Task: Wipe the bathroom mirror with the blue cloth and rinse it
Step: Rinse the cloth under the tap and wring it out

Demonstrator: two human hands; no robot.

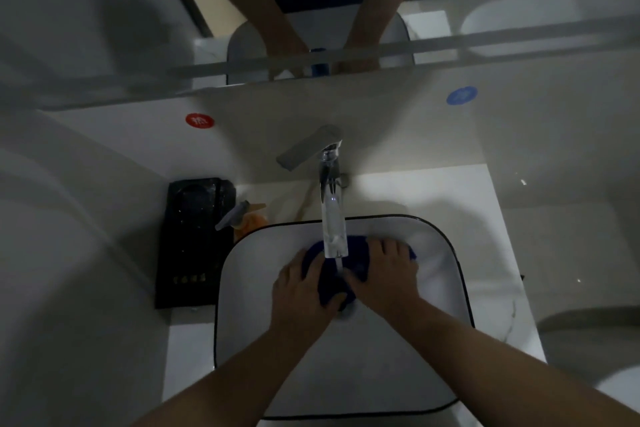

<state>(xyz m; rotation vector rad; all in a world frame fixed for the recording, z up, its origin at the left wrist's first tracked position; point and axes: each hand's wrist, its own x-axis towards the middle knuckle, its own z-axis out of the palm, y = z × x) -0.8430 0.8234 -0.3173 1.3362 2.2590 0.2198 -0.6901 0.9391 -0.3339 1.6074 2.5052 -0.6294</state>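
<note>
Down in the white basin [460, 274] with the thin dark rim, both hands hold the blue cloth [332, 282], which lies bunched under the faucet [332, 204]. A thin stream of water [339, 265] runs from the spout and falls on the cloth between the two hands. The left hand [301, 291] grips the left part of the cloth, its fingers curled over the top and its thumb underneath. The right hand [381, 274] has its fingers bent over the right end of the cloth, and its thumb points toward the stream. The lever [308, 147] of the faucet is turned to the left side. On the wall behind, a red round sticker [200, 121] is at the left and a blue round sticker [461, 95] at the right. Above them the mirror [450, 28] reflects both forearms and the basin. On the pale counter [498, 253], left of the basin, a black tray [194, 243] lies flat, and an orange pump bottle [249, 218] stands between the tray and the basin rim. The picture is dim and a little blurred, so the writing on the stickers cannot be read
</note>
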